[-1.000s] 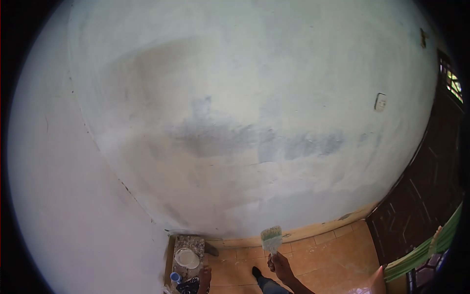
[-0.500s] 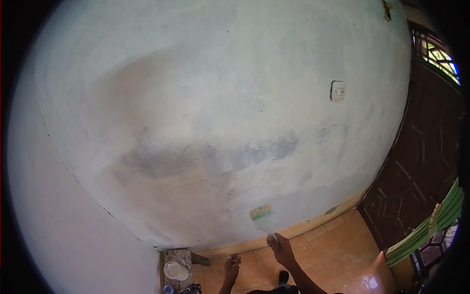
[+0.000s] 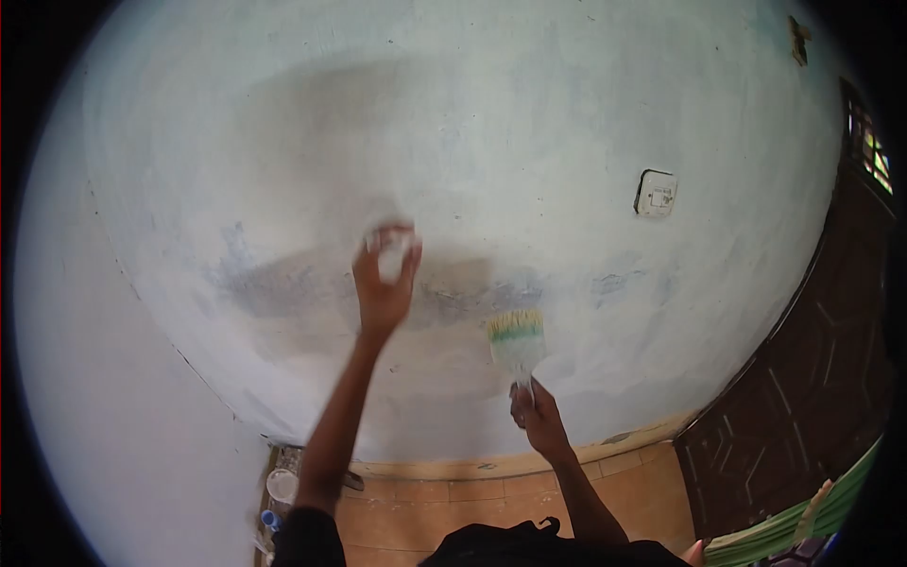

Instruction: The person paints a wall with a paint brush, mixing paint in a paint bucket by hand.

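Note:
My right hand grips the handle of a wide paintbrush, held with its bristles up. The bristles are pale yellow at the tips and green lower down. In front of the wall, my left hand is raised, blurred by motion. Its fingers and thumb curl towards each other, with something whitish at the tips that is too smeared to name. Whether that hand touches the wall cannot be made out. Pale blue-white paint covers the wall, with grey-blue rough patches around mid-height.
A white switch plate sits on the wall to the right. Beyond it stand a dark panelled door and a green curtain. At lower left are a round white container and a blue cup. Orange tiles cover the floor.
My left hand has risen from low near the floor to the middle of the wall. My right hand has lifted the paintbrush higher. The camera view has shifted slightly.

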Demonstrator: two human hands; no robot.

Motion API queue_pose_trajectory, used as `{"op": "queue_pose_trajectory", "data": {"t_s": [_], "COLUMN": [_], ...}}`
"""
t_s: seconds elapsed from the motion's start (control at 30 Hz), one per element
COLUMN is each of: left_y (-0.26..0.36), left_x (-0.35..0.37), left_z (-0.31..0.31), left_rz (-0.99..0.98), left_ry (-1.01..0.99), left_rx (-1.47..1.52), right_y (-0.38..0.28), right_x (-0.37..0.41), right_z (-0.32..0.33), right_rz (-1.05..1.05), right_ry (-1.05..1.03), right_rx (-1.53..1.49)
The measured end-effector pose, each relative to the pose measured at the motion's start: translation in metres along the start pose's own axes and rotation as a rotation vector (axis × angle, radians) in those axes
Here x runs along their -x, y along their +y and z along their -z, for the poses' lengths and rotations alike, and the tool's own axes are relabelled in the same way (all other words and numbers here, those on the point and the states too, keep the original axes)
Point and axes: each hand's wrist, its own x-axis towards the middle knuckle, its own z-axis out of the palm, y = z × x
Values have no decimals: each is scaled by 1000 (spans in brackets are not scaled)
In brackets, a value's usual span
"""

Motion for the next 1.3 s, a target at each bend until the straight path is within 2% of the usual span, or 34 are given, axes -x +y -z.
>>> {"op": "queue_pose_trajectory", "data": {"t_s": [0.07,0.17,0.27,0.37,0.53,0.63,0.73,0.83,0.87,0.97,1.03,1.13,1.23,1.3], "left_y": [-4,-7,-15,-23,-29,-20,-22,-27,-27,-28,-27,-27,-28,-28], "left_x": [-76,-158,-198,-193,-193,-196,-195,-195,-196,-196,-195,-195,-193,-193], "left_z": [-26,-62,-86,-102,-99,-96,-96,-96,-97,-95,-96,-96,-95,-96], "left_rz": [-218,-503,-635,-548,-545,-531,-552,-576,-583,-591,-597,-613,-610,-592], "left_ry": [96,257,324,310,233,204,265,300,307,316,314,322,321,310], "left_rx": [24,-291,-387,-591,-568,-527,-538,-518,-520,-515,-513,-514,-512,-510], "right_y": [-22,-55,-92,-122,-141,-115,-55,-34,-38,-82,-129,-143,-74,-24], "right_x": [-32,-69,-95,-119,-171,-188,-168,-136,-132,-153,-171,-196,-191,-163], "right_z": [5,11,6,2,10,14,19,14,11,4,-5,-1,10,11], "right_rz": [75,162,166,186,226,162,63,17,17,237,250,251,268,90], "right_ry": [-5,-24,-10,9,-23,-7,24,35,38,64,101,100,167,184], "right_rx": [8,25,-29,-43,-23,-56,-59,-77,-89,65,122,53,51,21]}}
